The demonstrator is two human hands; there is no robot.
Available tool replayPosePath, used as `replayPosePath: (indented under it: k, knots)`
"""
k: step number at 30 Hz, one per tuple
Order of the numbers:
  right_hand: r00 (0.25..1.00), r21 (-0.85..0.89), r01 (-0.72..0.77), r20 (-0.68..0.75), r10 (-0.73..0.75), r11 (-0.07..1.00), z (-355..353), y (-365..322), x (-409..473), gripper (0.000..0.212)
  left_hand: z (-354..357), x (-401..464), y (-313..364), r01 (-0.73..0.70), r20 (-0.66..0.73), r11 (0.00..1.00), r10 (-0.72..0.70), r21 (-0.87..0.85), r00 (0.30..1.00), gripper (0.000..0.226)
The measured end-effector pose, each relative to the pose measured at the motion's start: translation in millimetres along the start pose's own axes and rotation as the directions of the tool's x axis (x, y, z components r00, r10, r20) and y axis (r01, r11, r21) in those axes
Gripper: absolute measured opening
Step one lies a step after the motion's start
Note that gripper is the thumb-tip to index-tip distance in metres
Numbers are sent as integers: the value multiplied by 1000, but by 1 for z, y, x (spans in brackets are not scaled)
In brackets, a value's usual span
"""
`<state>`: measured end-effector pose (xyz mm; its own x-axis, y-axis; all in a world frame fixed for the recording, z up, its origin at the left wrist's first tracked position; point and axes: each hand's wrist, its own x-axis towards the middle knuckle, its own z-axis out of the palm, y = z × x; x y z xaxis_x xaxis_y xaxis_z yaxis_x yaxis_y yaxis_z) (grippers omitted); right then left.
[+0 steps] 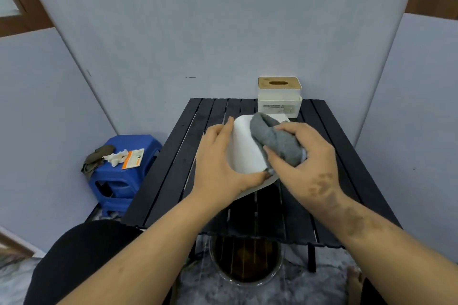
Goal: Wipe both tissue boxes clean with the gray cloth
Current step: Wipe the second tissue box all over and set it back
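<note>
- Left hand [220, 161] grips the near white tissue box [245, 146], fingers curled round its left side and thumb along the lower edge; the box is tilted, its plain white face turned up toward the camera.
- Right hand [307, 156] clutches a bunched gray cloth [275, 138], fingers and thumb wrapped round it, cloth pressed against the box's right upper face.
- The held box sits over the middle of the black slatted table [173, 181].
- Second tissue box [279, 96], white with a wooden slotted lid, stands upright at the table's far right edge, just behind the held box.
- Blue plastic stool [124, 176] left of the table carries a dark rag [96, 158], white crumpled tissue [115, 157] and an orange-white packet [133, 158].
- Round dark bin [245, 262] on the floor beneath the table.
</note>
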<state>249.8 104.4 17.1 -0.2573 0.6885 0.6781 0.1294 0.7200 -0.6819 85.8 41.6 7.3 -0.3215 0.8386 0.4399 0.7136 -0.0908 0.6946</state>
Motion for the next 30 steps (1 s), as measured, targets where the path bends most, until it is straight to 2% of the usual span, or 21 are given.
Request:
replayPosePath:
  k: [2, 3, 4, 6, 8, 11, 14, 17, 20, 23, 25, 27, 30]
  knots:
    - [991, -101, 131, 45, -127, 986, 2, -3, -1, 37, 0, 0, 1, -14, -10, 999, 14, -34, 1000, 113]
    - [988, -101, 143, 65, -137, 985, 1, -2, 2, 37, 0, 0, 1, -24, -14, 999, 23, -43, 1000, 108]
    - [993, -56, 99, 73, -95, 994, -1, 2, 5, 35, -1, 1, 1, -33, -12, 999, 33, -40, 999, 106]
    - [993, 67, -101, 59, 98, 993, -8, 14, 14, 32, -5, 2, -2, -41, 15, 999, 41, -11, 999, 107]
    - [968, 79, -252, 8, 252, 965, -18, 31, 21, 31, -12, 3, -8, -35, 60, 999, 34, 14, 998, 108]
    - [933, 128, -357, 3, 360, 925, -31, 51, 23, 30, -22, 6, -20, -5, 134, 1000, 3, 10, 991, 106]
    - [871, 310, -477, 47, 488, 822, -32, 60, 18, 25, -33, 12, -36, 52, 227, 998, -45, -25, 973, 106]
    - [830, 482, -527, 117, 545, 700, -25, 61, 11, 23, -45, 19, -47, 84, 309, 996, -76, -13, 948, 119]
    - [830, 502, -530, 143, 539, 683, -20, 61, 6, 25, -53, 26, -46, 58, 389, 997, -71, 45, 919, 131]
    - [836, 553, -508, 130, 534, 660, -17, 61, 4, 23, -57, 37, -34, -7, 441, 989, -59, 145, 896, 134]
    - [837, 577, -501, 134, 530, 645, -15, 61, 2, 22, -55, 48, -17, -95, 464, 945, -65, 314, 883, 133]
    - [833, 587, -506, 143, 535, 631, -11, 61, 0, 22, -47, 60, 3, -219, 492, 832, -74, 510, 867, 126]
    - [829, 584, -509, 135, 543, 632, -8, 61, -3, 22, -24, 76, 28, -372, 561, 685, -65, 626, 825, 116]
